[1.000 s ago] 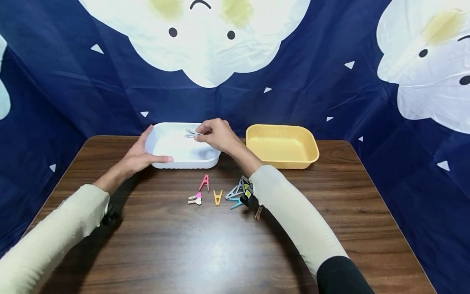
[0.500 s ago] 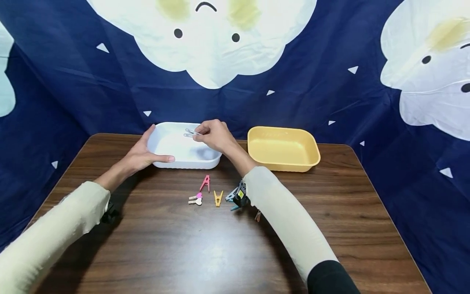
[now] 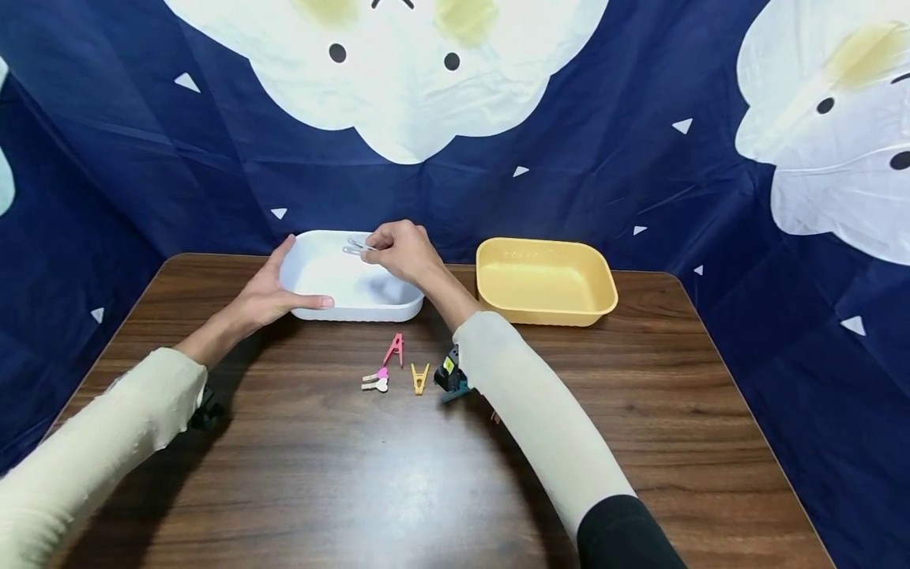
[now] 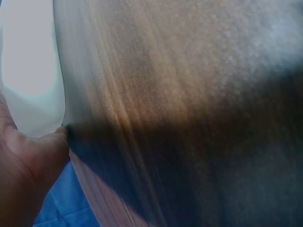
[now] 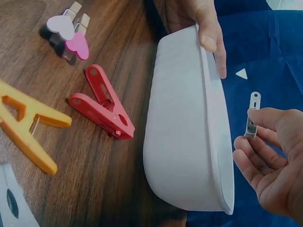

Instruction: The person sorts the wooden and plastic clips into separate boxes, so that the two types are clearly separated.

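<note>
My right hand [image 3: 404,251] pinches a small pale grey clothespin [image 3: 358,246] between thumb and fingers, over the white plastic bin [image 3: 359,314]. In the right wrist view this clothespin [image 5: 253,116] shows side-on, its looped end upward, beyond the bin's rim. At the bin's left end my left hand [image 3: 266,299] grips the rim, its thumb along the front edge and its fingers round the side. On the table before the bin lie a red clothespin [image 3: 395,349], a yellow clothespin [image 3: 420,380] and two small wooden clips with pink and white hearts [image 5: 77,45].
A yellow bin [image 3: 547,318] stands right of the white one. Under the right forearm, a blue clip [image 3: 455,393] and a brownish clip [image 3: 494,417] are partly hidden. A dark blue cloth [image 3: 455,190] with cloud prints hangs behind the wooden table [image 3: 320,466].
My right hand has moved slightly left and farther over the white bin with the clothespin. Its wrist and sleeve now cover more of the grey and blue clips. The left hand keeps its hold.
</note>
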A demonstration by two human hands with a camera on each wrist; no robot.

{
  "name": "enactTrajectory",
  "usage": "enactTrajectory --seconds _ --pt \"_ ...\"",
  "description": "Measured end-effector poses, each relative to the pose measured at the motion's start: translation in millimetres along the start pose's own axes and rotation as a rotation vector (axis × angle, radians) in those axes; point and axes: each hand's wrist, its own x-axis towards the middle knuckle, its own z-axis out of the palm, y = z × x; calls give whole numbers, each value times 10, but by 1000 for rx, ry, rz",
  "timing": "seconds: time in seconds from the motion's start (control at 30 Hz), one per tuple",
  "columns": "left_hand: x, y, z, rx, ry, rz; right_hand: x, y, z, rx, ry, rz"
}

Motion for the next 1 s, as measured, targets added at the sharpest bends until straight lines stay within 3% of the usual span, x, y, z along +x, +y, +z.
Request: enactTrajectory --seconds 0.23,1.0 --pt "-12 21 2 -6 -2 -2 7 -1 3 6 -34 18" --pt "0 0 8 -10 1 12 -227 116 -96 34 -17 -69"
